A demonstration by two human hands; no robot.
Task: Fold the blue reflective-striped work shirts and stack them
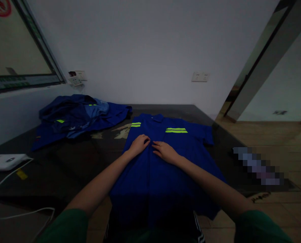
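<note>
A blue work shirt [175,175] with yellow-green reflective strips lies spread on the dark table, its collar away from me and its lower edge hanging over the front. My left hand [139,144] rests on the shirt's chest beside the front placket, fingers curled together and seeming to pinch the cloth there. Just across the placket, my right hand [167,152] touches the shirt with its fingers stretched out and slightly apart. Whether a button lies between my fingertips is too small and dark to see.
A heap of blue garments [74,116] lies at the back left of the table [89,165]. At the left edge is a white device [7,162] with a white cable [10,173]. A blurred, pixelated object [258,167] sits on the right. Wall sockets [200,77] are behind.
</note>
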